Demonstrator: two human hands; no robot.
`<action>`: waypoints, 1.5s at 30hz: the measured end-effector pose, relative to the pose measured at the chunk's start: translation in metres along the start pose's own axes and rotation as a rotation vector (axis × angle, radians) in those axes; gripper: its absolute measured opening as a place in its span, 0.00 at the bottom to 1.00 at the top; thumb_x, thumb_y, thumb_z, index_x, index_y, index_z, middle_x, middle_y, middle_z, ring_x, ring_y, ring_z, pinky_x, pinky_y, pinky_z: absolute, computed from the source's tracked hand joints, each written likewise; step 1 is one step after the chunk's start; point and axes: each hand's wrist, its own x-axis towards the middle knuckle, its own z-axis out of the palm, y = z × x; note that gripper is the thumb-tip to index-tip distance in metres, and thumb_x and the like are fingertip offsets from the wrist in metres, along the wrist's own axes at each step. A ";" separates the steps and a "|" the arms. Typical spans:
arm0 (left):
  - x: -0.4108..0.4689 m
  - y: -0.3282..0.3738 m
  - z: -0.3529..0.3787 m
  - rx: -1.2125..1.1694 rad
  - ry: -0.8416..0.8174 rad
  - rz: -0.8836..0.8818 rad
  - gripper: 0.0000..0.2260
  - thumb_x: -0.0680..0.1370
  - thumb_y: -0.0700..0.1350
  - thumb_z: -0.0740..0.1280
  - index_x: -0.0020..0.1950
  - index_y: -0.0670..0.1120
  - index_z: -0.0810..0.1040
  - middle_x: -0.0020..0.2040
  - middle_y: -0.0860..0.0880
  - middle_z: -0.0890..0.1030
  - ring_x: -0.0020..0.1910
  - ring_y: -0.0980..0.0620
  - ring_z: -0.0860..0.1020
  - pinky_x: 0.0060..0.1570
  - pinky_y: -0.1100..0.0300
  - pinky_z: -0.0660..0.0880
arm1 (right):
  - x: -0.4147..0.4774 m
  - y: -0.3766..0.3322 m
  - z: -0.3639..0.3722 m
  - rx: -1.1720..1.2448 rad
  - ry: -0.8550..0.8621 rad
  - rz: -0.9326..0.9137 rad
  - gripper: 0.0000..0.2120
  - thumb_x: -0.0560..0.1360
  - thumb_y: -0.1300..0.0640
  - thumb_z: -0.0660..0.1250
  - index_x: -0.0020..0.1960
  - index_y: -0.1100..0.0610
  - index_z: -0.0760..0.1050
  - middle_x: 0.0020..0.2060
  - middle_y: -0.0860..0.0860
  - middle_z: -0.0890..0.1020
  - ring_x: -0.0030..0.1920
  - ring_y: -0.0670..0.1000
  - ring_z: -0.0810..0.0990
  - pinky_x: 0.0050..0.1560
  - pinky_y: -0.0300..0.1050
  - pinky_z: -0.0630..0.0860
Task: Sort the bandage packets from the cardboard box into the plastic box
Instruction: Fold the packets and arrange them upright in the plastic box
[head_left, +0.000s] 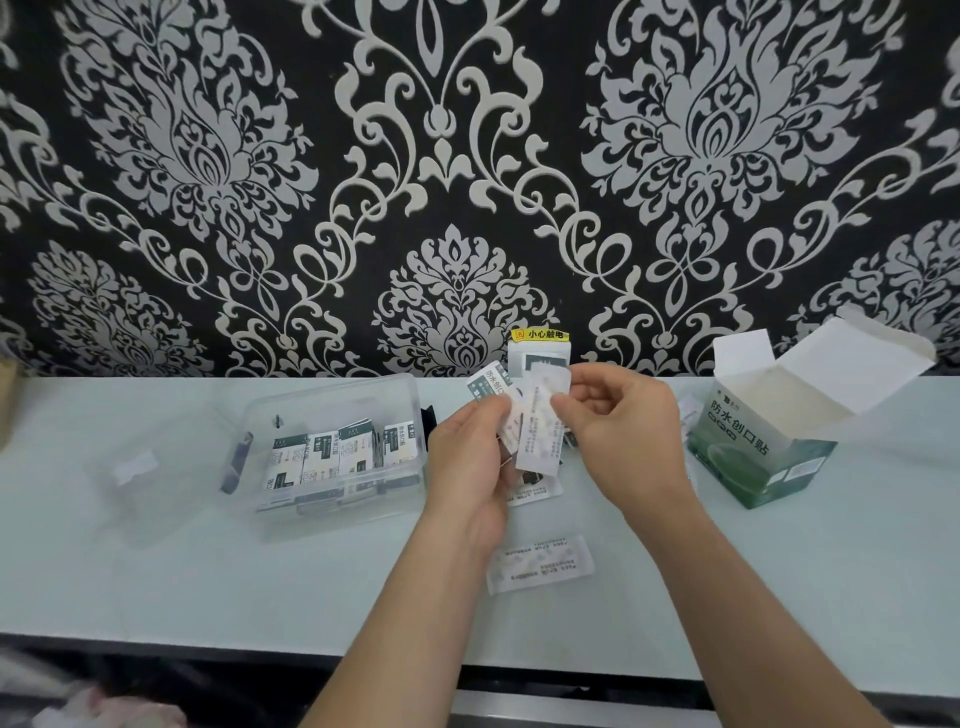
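Hands meet above a pale table (208, 571), sharing a small fan of bandage packets (540, 436). Likely trouble: the packets look thin, slick and overlapping, so as one is drawn out the others could slide free and drop. They would join the loose packet (540, 566) already lying on the table near the left wrist; another seems to lie under the hands, partly hidden. A packet could also miss the plastic box (270, 415), or land crooked on the neat upright row inside it. The left hand (467, 457) curls its fingers round the lower part of the fan. The right hand (618, 436) pinches the front packet between thumb and forefinger, its other fingers loosely bent. The fan sits between the two hands, raised off the table. The plastic box stands open just beside the left hand, to its left. The cardboard box (763, 467), flaps up, stands near the right hand, to its right.
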 end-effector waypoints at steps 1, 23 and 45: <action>0.000 0.000 -0.001 0.007 -0.012 0.009 0.07 0.77 0.40 0.65 0.43 0.42 0.82 0.36 0.45 0.79 0.31 0.51 0.74 0.31 0.58 0.67 | 0.000 0.000 -0.002 0.006 -0.017 0.008 0.07 0.71 0.65 0.73 0.48 0.56 0.82 0.36 0.52 0.83 0.33 0.44 0.76 0.41 0.40 0.78; 0.000 0.002 -0.007 0.015 -0.159 -0.005 0.04 0.76 0.39 0.70 0.48 0.43 0.84 0.42 0.44 0.85 0.36 0.50 0.82 0.44 0.51 0.77 | 0.001 -0.001 -0.011 0.021 -0.101 0.107 0.10 0.69 0.64 0.75 0.49 0.55 0.80 0.34 0.52 0.84 0.40 0.55 0.84 0.50 0.53 0.80; -0.002 -0.002 -0.003 0.027 -0.105 -0.067 0.13 0.82 0.45 0.60 0.50 0.37 0.79 0.35 0.43 0.84 0.30 0.49 0.82 0.30 0.62 0.80 | -0.001 -0.010 -0.021 0.077 -0.101 -0.163 0.15 0.68 0.74 0.67 0.37 0.55 0.79 0.32 0.49 0.74 0.32 0.42 0.70 0.36 0.31 0.68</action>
